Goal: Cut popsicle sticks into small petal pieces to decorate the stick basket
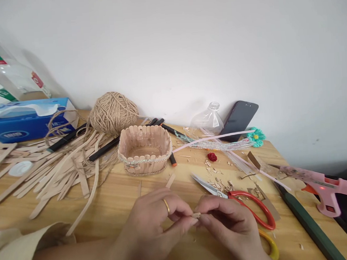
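Between the fingertips of both hands is a small piece of wooden craft stick. My left hand, with a gold ring, pinches it between thumb and forefinger. From the other side, my right hand closes its thumb and forefinger on the same piece. Just beyond the hands stands a small basket of craft sticks, with a shiny cord around it. Scissors with a red handle lie half open by my right hand, amid wood chips. The palms and some fingers are hidden.
Craft sticks are piled at left below a twine ball and a blue tissue box. At right lies a pink glue gun with a red light. A phone leans against the wall beside a clear bottle.
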The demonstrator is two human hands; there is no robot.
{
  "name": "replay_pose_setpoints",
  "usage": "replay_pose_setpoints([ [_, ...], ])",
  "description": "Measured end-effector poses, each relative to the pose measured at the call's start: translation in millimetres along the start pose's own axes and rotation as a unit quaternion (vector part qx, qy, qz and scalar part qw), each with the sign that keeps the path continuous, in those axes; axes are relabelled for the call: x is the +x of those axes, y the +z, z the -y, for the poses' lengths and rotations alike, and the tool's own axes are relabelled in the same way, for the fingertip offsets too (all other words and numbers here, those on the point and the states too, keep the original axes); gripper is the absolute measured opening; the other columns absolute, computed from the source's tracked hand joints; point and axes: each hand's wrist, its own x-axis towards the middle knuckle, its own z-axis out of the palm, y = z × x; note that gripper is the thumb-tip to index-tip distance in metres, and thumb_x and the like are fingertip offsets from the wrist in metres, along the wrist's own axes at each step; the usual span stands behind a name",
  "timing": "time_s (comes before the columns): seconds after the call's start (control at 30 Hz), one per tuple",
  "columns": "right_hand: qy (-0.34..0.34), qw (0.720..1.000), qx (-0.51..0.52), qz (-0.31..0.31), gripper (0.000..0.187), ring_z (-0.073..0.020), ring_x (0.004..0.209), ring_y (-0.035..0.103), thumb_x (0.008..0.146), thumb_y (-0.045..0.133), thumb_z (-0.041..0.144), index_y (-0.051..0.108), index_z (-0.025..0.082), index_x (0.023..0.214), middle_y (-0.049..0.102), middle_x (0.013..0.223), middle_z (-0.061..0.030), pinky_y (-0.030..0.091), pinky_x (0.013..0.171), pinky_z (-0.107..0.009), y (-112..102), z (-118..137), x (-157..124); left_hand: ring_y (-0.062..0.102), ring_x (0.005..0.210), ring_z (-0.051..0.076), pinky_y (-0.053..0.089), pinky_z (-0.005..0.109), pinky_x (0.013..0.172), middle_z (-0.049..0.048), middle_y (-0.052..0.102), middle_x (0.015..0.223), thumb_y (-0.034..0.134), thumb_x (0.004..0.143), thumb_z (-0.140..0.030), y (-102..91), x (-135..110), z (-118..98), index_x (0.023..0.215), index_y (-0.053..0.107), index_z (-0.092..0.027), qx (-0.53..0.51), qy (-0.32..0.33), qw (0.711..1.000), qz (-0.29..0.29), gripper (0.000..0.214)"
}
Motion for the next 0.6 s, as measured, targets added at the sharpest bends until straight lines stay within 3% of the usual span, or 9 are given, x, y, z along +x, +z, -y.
replay_pose_setpoints([
  [0.27, -0.033, 0.998, -0.059, -0.02, 0.005, -0.0139, 0.057, 0.063, 0.078, 0.067, 0.023, 0.07, 0.021, 0.076, 0.069, 0.064, -0.0013, 0.051, 0.053, -0.02, -0.2, -1.1, -0.3, 0.057, 0.048, 0.008, 0.044, 0.016, 0.05, -0.0044, 0.064, 0.054, 0.057, 0.081, -0.018, 1.0, -0.5, 1.1, 0.063, 0.058, -0.018, 0.004, 0.01, 1.0, -0.011, 0.018],
  [0.6, -0.052, 0.998, -0.046, -0.003, 0.007, -0.0128, 0.056, 0.064, 0.081, 0.064, 0.018, 0.07, 0.021, 0.077, 0.07, 0.064, -0.0007, 0.051, 0.053, -0.018, 0.0, -0.4, 1.1, 0.058, 0.051, 0.008, 0.043, 0.016, 0.052, -0.0031, 0.067, 0.057, 0.058, 0.077, -0.015, 0.0, -0.6, 0.3, 0.062, 0.061, -0.018, -0.014, -0.048, 0.999, 0.019, 0.016],
])
